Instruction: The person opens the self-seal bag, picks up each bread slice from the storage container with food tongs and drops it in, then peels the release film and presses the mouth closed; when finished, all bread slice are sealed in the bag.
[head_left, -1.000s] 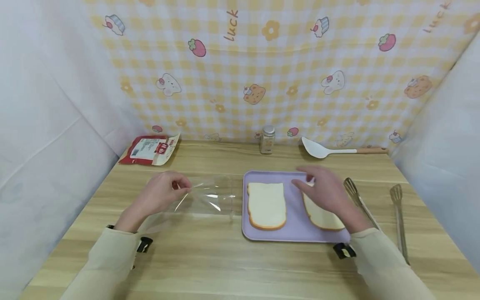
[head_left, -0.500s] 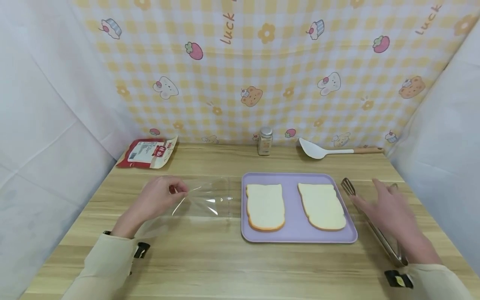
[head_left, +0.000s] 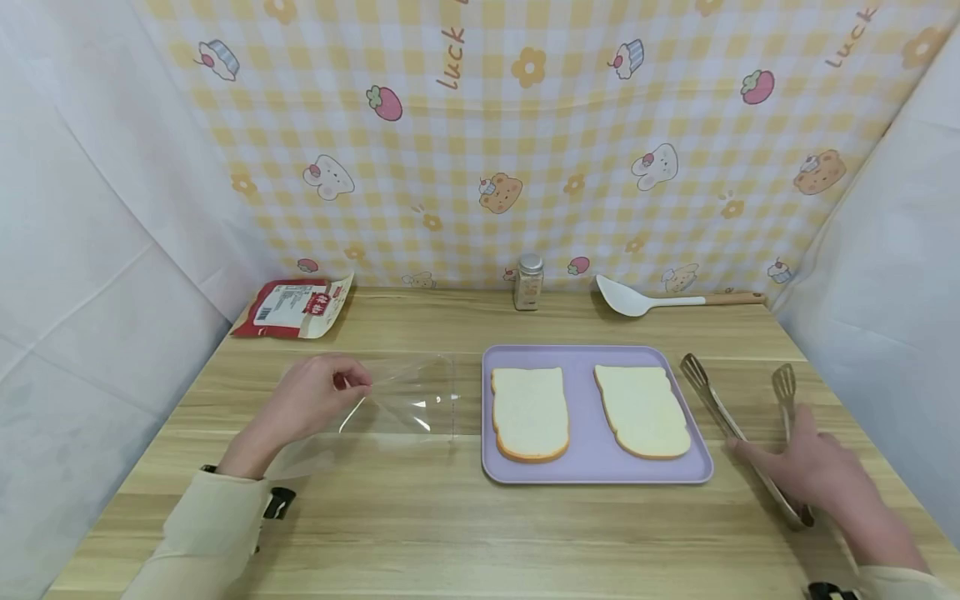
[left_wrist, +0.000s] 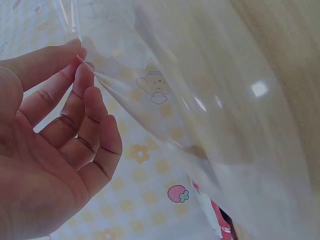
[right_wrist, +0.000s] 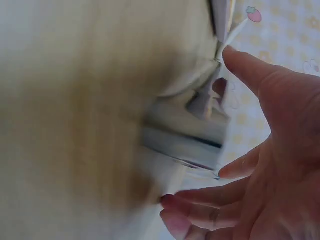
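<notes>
In the head view my left hand [head_left: 311,398] pinches the edge of a clear plastic bag [head_left: 416,408], which spreads over the table to the right. The left wrist view confirms thumb and fingertips on a fold of the thin clear film [left_wrist: 220,105]. Over at the right, my right hand [head_left: 825,471] is placed over metal tongs [head_left: 722,410], thumb by one arm and fingers by the other. The tongs' arms are spread in a V, slotted tips pointing away. In the right wrist view the fingers [right_wrist: 215,196] stay spread around the blurred tongs [right_wrist: 182,125]; contact is unclear.
A lilac tray [head_left: 582,442] bears two bread slices [head_left: 531,412] side by side. Along the back stand a red-and-white food packet [head_left: 296,307], a small seasoning jar [head_left: 528,283] and a white spatula with wooden handle [head_left: 630,298]. A checked cloth hangs behind.
My right hand has moved from above the right bread slice, rightward and nearer, to the tongs. The left hand keeps its pinch on the bag with little motion.
</notes>
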